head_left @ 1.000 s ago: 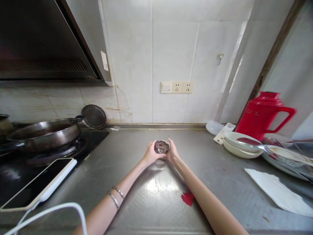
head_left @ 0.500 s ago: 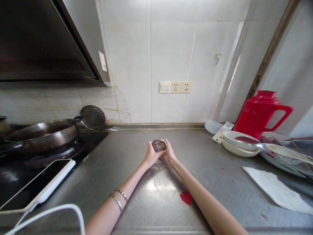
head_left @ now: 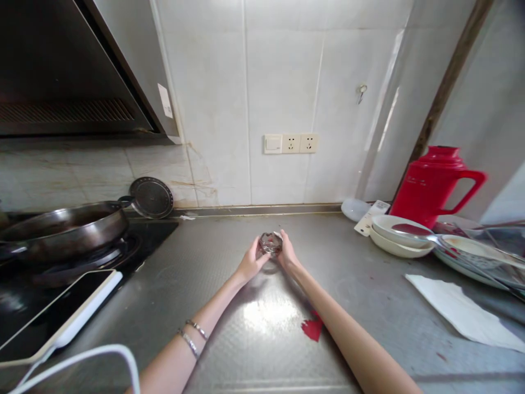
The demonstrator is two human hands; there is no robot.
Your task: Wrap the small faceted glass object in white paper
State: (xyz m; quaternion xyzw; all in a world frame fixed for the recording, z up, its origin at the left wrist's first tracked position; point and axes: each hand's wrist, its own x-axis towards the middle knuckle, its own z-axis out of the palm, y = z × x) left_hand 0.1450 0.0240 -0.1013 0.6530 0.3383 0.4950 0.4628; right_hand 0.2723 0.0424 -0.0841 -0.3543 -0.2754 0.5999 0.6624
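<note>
A small glass bowl (head_left: 270, 242) with a thick, wavy rim, much like an ashtray, is between my two hands at the middle of the metal counter. From its left side my left hand (head_left: 249, 262) grips it, the thumb lying along the near edge. My right hand (head_left: 287, 253) closes on the opposite side, fingers pointing away from me. Something small and pale shows by the right fingertips; I cannot make it out. Reddish spots show in or through the glass. Beside my right forearm a red scrap (head_left: 311, 328) lies on the counter.
On the left, a steel pan (head_left: 65, 232) sits on the black stove, and a phone (head_left: 57, 314) with a white cable lies nearer. At right stand a red thermos jug (head_left: 430, 189), stacked bowls (head_left: 400, 246) and plates, with a white tissue (head_left: 463, 312) in front.
My hands have spread slightly around the glass bowl, so more of it shows. The bowl sits a little farther right in the picture. The view has shifted slightly.
</note>
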